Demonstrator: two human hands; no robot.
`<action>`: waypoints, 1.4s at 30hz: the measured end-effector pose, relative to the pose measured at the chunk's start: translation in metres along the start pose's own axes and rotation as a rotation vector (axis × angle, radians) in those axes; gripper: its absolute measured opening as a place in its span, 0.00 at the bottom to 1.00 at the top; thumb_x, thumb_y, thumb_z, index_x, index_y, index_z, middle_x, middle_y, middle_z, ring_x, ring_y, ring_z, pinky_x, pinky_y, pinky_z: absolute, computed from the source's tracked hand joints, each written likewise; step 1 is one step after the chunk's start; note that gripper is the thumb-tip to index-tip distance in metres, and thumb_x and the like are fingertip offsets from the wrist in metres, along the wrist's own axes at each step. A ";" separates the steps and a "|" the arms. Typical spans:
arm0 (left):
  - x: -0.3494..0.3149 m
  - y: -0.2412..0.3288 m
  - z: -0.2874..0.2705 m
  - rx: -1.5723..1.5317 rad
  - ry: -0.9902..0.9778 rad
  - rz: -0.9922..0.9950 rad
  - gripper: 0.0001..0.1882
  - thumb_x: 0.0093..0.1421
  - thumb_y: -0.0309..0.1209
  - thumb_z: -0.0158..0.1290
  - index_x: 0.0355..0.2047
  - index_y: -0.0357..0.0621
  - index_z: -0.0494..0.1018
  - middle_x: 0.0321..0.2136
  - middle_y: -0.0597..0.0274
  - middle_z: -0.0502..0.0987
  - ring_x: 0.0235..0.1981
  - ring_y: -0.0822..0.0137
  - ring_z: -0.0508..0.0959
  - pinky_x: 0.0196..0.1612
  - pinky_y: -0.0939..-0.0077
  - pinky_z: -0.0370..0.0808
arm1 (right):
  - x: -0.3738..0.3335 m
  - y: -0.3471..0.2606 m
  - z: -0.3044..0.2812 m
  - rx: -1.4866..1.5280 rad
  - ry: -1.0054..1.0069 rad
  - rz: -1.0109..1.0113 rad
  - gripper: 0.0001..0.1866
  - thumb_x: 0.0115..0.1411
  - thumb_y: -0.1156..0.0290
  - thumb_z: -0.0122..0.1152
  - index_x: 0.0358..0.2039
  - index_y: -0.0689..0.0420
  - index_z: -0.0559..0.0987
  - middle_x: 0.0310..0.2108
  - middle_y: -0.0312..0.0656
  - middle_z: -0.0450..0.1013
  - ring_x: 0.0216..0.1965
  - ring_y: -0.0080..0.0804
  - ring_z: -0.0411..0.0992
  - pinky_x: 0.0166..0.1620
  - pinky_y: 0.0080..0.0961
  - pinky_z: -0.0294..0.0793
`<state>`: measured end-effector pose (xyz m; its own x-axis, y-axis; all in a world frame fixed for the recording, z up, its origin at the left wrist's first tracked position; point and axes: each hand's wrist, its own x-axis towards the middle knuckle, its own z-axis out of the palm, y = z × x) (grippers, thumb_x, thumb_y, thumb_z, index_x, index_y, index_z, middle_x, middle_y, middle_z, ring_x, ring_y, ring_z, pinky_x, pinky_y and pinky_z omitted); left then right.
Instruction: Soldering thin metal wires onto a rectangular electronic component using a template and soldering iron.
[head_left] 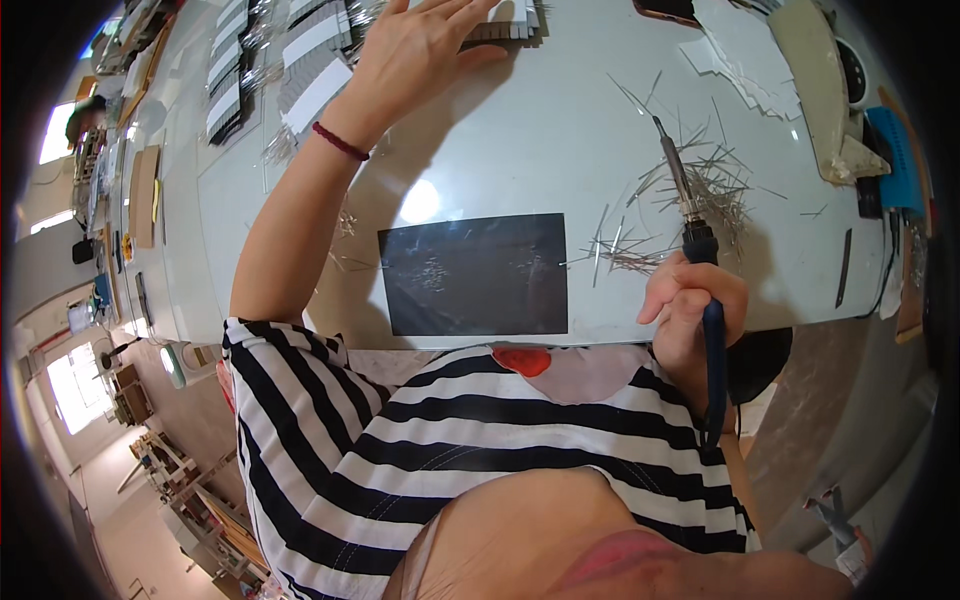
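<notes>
We see the right hand (690,300) clenched around a soldering iron (693,235), just right of the dark mat (473,274) on the worktop (540,130). Beyond the mat, the left hand (415,50) stretches out, fingers spread, seemingly resting on stacked grey strips (505,25).

**Left arm stretched up, right fist closed low**

Our left arm runs bare from the striped sleeve at lower left up toward the top centre of the frame, a dark red band round the wrist. Our left hand (420,45) lies flat there, palm down, fingers spread. Our right hand (690,305) sits at centre right, fingers curled tight in a fist, forearm dropping toward the lower right.
</notes>
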<state>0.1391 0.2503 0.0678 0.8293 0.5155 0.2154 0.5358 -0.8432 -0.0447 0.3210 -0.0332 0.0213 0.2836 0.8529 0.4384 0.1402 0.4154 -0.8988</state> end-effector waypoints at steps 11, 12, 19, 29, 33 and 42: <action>0.005 -0.017 0.066 -0.307 1.194 0.482 0.14 0.58 0.29 0.64 0.44 0.44 0.78 0.42 0.59 0.82 0.45 0.60 0.83 0.64 0.46 0.69 | 0.001 0.009 -0.003 0.124 -0.002 -0.137 0.09 0.69 0.75 0.55 0.46 0.66 0.72 0.22 0.41 0.72 0.17 0.25 0.71 0.22 0.21 0.71; 0.006 -0.009 0.064 -0.355 1.343 0.481 0.14 0.58 0.29 0.64 0.44 0.44 0.78 0.41 0.59 0.83 0.44 0.59 0.83 0.64 0.46 0.69 | 0.002 0.007 -0.003 0.123 0.003 -0.120 0.08 0.69 0.76 0.54 0.46 0.66 0.72 0.22 0.41 0.72 0.17 0.25 0.71 0.22 0.21 0.70; -0.148 0.087 -0.042 0.229 0.248 0.272 0.14 0.63 0.30 0.59 0.48 0.43 0.82 0.44 0.63 0.84 0.48 0.63 0.84 0.64 0.51 0.70 | 0.020 0.004 0.005 -0.350 -0.138 -0.152 0.23 0.49 0.81 0.77 0.45 0.57 0.78 0.22 0.33 0.70 0.21 0.21 0.67 0.26 0.17 0.67; -0.198 0.138 -0.012 -0.202 0.053 0.022 0.32 0.61 0.57 0.54 0.53 0.43 0.78 0.56 0.63 0.78 0.61 0.57 0.74 0.70 0.38 0.54 | 0.028 0.020 0.010 -0.605 -0.328 -0.154 0.19 0.53 0.76 0.72 0.44 0.51 0.77 0.22 0.38 0.67 0.26 0.39 0.69 0.30 0.34 0.68; -0.202 0.143 -0.002 -0.229 0.082 -0.023 0.33 0.60 0.58 0.55 0.53 0.43 0.78 0.55 0.62 0.79 0.60 0.57 0.76 0.69 0.38 0.55 | 0.023 0.022 0.013 -0.635 -0.333 -0.165 0.18 0.53 0.74 0.71 0.44 0.51 0.77 0.22 0.38 0.67 0.25 0.38 0.69 0.30 0.33 0.68; -0.196 0.146 0.003 -0.224 0.125 -0.020 0.32 0.60 0.58 0.54 0.50 0.43 0.79 0.52 0.61 0.80 0.57 0.57 0.77 0.69 0.36 0.55 | 0.019 0.023 0.025 -0.679 -0.346 -0.206 0.20 0.50 0.78 0.76 0.43 0.55 0.78 0.22 0.35 0.67 0.21 0.26 0.66 0.26 0.23 0.67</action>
<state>0.0551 0.0263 0.0156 0.7855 0.5213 0.3334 0.4918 -0.8529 0.1749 0.3060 0.0006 0.0089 -0.1064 0.8760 0.4704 0.7378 0.3867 -0.5532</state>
